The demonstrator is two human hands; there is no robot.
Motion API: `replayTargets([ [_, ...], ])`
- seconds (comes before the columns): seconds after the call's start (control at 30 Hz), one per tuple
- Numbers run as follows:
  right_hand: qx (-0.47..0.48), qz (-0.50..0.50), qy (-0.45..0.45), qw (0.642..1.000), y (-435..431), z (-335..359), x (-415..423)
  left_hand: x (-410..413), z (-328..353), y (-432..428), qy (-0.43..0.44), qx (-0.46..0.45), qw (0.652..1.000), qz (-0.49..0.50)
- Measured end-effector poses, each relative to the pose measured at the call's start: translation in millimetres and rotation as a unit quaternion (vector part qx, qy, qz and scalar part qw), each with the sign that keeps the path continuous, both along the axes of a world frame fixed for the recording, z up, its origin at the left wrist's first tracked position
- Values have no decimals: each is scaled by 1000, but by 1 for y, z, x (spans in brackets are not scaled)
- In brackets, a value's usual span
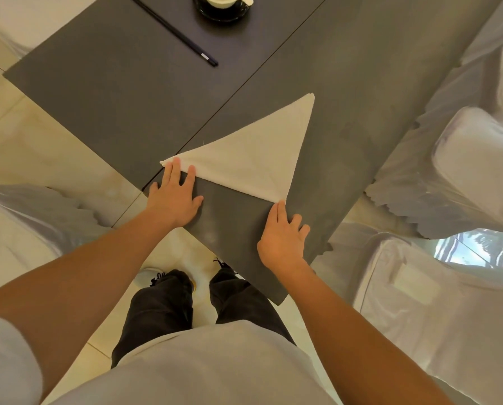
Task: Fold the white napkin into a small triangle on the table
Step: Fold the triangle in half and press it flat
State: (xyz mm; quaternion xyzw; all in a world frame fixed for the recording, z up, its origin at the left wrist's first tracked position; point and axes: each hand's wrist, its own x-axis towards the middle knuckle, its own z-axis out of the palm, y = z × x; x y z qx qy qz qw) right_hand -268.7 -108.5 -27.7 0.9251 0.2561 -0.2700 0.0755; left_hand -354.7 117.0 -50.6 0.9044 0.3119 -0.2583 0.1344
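The white napkin (253, 154) lies flat on the dark grey table (121, 97) as a large triangle, its long folded edge facing me. My left hand (172, 197) rests palm down on the table, and its fingertips press the napkin's left corner. My right hand (282, 235) lies flat too, the index fingertip touching the napkin's near right corner. Neither hand grips the cloth. The third corner points away toward the far right.
Black chopsticks (174, 30) lie at the far side beside a dark saucer (221, 13) holding a white cup. Chairs in white covers (463, 176) stand to the right and left of the table. The table's near edge runs diagonally just below my hands.
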Motion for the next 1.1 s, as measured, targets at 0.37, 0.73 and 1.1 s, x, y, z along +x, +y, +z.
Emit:
replayTargets([
  [0.37,47,59,107,991,1,17,-69,35,8,15,17,3,1000,-25],
  [0.73,99,162,246,951,32,10,-89,-31,-7,-41,-86,10,995,-43],
  [1.1,127,225,120,959,16,2,-94,-70,-14,-54,-71,4,992,-104],
])
